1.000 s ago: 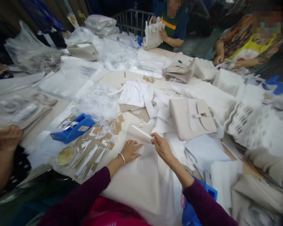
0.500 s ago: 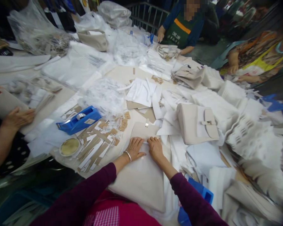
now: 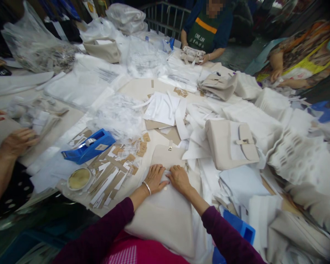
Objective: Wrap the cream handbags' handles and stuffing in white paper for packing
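On the left I see a blue tape dispenser (image 3: 89,146) beside scattered brown and white strips (image 3: 107,183), a round tub (image 3: 79,178) near them. Crumpled clear plastic (image 3: 119,119) lies beyond. A buckled beige bag (image 3: 224,146) sits among white sheets (image 3: 243,181), and farther off is a co-worker (image 3: 224,29) in a green apron (image 3: 203,35).

Beige bag (image 3: 162,223) under both grips (image 3: 155,178)

Head camera: above, behind bare left hand (image 3: 154,178) and bare right hand (image 3: 179,179)
Facing: forward and down
Nearness: hands close, grey metal railing (image 3: 168,17) far beyond
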Action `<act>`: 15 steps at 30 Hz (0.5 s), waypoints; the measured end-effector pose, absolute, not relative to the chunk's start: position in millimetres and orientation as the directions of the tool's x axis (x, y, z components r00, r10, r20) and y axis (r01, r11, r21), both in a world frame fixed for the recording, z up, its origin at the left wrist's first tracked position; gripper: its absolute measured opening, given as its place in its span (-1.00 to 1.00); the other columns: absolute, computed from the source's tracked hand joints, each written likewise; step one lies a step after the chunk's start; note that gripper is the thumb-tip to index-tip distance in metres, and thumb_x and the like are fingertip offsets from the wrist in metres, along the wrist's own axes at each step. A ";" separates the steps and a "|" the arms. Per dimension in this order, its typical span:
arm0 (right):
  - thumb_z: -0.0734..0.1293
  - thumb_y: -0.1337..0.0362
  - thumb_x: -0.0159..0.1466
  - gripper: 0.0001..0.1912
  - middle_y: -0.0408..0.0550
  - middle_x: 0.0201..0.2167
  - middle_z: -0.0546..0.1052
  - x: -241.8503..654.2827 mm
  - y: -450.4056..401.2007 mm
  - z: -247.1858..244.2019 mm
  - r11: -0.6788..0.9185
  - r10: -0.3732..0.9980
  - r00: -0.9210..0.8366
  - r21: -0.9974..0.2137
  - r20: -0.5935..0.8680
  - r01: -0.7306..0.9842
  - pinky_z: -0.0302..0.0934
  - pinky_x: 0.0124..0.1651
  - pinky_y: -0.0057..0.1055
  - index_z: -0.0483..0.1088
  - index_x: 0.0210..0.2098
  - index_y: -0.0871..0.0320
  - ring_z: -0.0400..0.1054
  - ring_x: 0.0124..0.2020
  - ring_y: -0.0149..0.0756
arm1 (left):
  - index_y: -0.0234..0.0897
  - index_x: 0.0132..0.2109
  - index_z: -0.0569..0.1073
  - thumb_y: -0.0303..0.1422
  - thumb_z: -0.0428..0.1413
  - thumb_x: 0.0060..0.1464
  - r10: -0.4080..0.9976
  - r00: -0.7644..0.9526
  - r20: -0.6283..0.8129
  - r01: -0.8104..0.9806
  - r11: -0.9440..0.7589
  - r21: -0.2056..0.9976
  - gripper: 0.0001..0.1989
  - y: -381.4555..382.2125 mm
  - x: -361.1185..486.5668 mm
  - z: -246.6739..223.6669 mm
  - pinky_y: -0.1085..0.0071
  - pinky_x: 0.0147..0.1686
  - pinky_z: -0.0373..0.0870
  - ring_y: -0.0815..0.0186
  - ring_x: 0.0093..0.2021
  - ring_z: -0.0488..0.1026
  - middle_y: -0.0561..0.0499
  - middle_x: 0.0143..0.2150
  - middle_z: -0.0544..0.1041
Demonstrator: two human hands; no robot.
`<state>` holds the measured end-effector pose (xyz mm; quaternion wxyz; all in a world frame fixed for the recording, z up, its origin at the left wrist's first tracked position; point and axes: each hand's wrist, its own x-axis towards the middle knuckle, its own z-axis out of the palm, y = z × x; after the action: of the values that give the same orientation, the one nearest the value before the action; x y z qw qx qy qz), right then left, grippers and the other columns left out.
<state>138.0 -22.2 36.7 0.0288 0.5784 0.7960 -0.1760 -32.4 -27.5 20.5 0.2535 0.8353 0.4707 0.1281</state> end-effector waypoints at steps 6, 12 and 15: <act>0.25 0.17 0.24 -0.83 -0.02 -0.26 0.38 137.3 -24.0 30.8 0.233 0.931 -0.294 -0.266 -0.218 0.935 0.04 -0.14 -0.34 0.30 -0.29 0.16 0.20 -0.19 -0.22 | -0.23 0.17 0.15 -0.11 0.04 0.04 0.839 0.544 0.004 0.684 -0.446 0.577 -0.42 -27.3 -35.2 17.8 0.08 0.06 0.10 0.07 0.02 0.15 -0.15 0.02 0.26; 0.28 0.22 0.20 -0.85 0.02 -0.25 0.40 136.5 -5.7 35.8 0.249 0.907 -0.309 -0.226 -0.288 0.942 0.07 -0.14 -0.32 0.32 -0.29 0.17 0.22 -0.18 -0.18 | -0.24 0.12 0.22 -0.14 0.04 0.07 0.798 0.603 0.016 0.631 -0.489 0.602 -0.50 -24.7 -38.4 19.2 0.10 0.05 0.10 0.10 0.00 0.17 -0.11 0.00 0.32; 0.26 0.32 0.20 -0.84 0.06 -0.16 0.39 137.3 33.8 41.6 0.236 0.928 -0.287 -0.221 -0.239 0.946 0.08 -0.12 -0.33 0.33 -0.20 0.19 0.21 -0.11 -0.18 | -0.24 0.13 0.23 -0.11 0.03 0.07 0.798 0.603 0.007 0.633 -0.483 0.604 -0.48 -23.5 -39.0 18.4 0.10 0.04 0.11 0.10 0.00 0.17 -0.12 0.00 0.33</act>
<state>137.3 33.8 41.6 0.0285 0.5965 0.7855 -0.1626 -39.0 -23.5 18.4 0.2840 0.8490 0.4214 0.1450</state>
